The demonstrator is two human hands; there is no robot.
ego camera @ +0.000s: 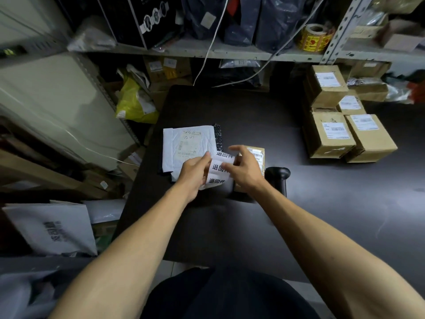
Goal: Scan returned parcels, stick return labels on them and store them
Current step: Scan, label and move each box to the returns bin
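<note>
— Peeling already? The left hand [195,170] pinches the return-label strip [218,169] mid-counter; the right hand [243,168] picks at it.
— Yes; the white mailer [184,146] beside it is still unlabelled, unstored.

Dim storeroom, dark table [230,107] before grey metal shelving [207,50] (white cables [208,49] trailing down).

Bare dark table [230,107] lies open beyond the white mailer [184,143]; stacked cardboard boxes [331,134] block the right.
</note>
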